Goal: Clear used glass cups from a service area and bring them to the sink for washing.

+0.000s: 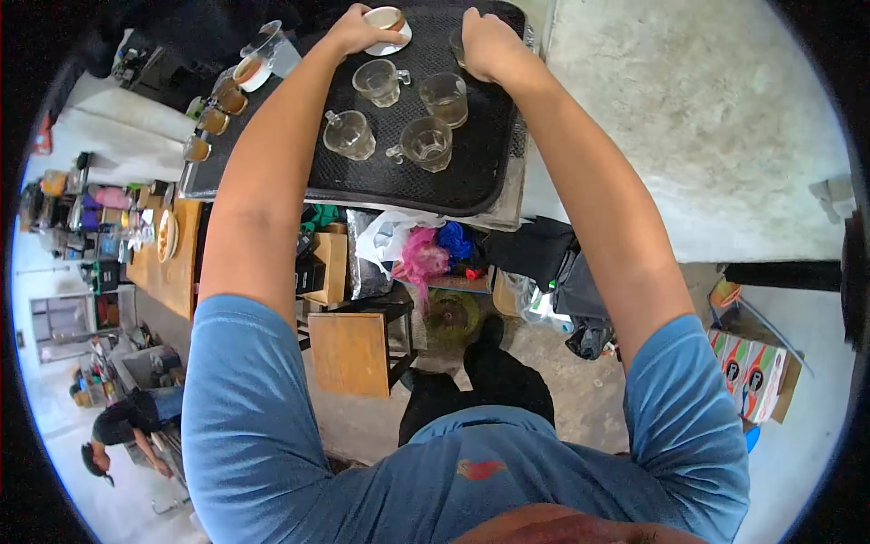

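Note:
At the far part of a black textured tray (469,183), my left hand (355,30) grips a small white cup (386,47) with a brown band by its side. My right hand (493,46) is closed around a glass (457,47) near the tray's right edge; the hand hides most of it. Between my forearms stand several clear glass mugs, among them one near my left hand (376,81), one below my right hand (445,98), one at the left (349,134) and one nearest me (428,144). They look empty.
Left of my arm stand glass mugs of brown liquid (230,97), another white cup (253,73) and a clear plastic cup (277,51). Below the tray are plastic bags (394,234) and a wooden stool (350,353). A person (126,421) bends over a sink area at far left. A wall (693,122) rises at right.

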`<state>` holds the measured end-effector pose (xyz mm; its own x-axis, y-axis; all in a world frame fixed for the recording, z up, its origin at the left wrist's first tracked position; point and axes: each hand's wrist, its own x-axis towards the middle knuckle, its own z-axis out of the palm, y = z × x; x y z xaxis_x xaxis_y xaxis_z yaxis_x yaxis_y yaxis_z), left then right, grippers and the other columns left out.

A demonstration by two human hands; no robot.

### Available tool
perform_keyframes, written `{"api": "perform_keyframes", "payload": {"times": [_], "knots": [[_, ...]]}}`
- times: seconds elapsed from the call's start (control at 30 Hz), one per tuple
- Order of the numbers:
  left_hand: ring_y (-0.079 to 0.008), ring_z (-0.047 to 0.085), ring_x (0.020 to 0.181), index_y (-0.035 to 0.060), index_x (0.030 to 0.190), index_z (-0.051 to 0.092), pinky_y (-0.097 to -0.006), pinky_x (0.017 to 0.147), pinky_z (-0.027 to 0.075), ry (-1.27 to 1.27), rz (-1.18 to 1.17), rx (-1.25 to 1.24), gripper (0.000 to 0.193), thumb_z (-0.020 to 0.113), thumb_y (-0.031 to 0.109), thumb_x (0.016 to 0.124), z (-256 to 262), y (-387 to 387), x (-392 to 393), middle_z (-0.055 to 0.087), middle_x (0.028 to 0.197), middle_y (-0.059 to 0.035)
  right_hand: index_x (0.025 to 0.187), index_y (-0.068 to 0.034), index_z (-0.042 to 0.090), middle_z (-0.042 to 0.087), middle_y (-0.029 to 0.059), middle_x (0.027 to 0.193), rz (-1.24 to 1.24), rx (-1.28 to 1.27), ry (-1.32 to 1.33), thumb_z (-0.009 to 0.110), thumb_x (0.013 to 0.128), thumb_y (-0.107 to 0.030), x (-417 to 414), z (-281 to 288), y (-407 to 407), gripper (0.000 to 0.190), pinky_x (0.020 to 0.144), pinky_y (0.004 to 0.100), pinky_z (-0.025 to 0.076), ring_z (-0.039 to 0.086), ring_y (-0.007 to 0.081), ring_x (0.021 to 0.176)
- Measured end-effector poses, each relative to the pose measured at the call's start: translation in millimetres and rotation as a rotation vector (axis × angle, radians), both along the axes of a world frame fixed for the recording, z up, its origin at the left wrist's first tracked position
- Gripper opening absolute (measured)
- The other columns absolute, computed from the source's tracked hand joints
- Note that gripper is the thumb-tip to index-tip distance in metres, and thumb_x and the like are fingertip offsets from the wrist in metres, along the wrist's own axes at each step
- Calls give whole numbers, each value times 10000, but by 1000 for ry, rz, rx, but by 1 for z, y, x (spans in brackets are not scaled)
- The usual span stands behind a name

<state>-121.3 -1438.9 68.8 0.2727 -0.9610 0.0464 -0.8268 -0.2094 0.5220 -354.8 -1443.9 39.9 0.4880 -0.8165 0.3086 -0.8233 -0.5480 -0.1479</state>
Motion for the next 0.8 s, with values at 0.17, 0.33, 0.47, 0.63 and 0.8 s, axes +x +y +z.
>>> {"api": "perform_keyframes", "payload": {"times": [0.17,0.33,0.47,0.63,0.8], "knots": [[-228,588,1006,-50,1207,470,-341,846,499,94,-63,-6,899,888,411,559,-3,1,2,589,1123,-165,1263,147,397,540,298,1112,139,-50,-116,659,712,-13,-24,57,59,630,852,423,506,591,414,991],[-330,516,1172,-143,1317,367,-376,998,408,123,-21,-302,992,729,569,728,7,19,5,506,1276,-286,1107,49,530,575,236,1030,97,-158,-139,614,785,-98,-50,104,120,363,796,418,516,605,399,906],[-238,557,1113,-42,1278,488,-353,922,448,207,71,-480,628,549,471,921,29,60,5,609,1181,-175,1019,28,572,628,223,913,282,-147,-321,575,820,-134,-78,139,151,257,763,435,507,619,394,857],[-232,616,982,-14,1093,604,-343,865,463,270,67,-699,499,533,451,925,42,145,33,668,1036,-123,934,25,612,659,227,871,260,-121,-328,606,813,-159,-81,166,170,221,753,438,506,640,369,849],[-174,625,730,38,900,697,-317,728,484,22,339,-536,376,616,403,867,-5,221,128,680,826,-98,946,25,624,668,208,840,204,-10,-322,650,791,-169,-61,172,191,250,742,430,512,647,368,825]]}}
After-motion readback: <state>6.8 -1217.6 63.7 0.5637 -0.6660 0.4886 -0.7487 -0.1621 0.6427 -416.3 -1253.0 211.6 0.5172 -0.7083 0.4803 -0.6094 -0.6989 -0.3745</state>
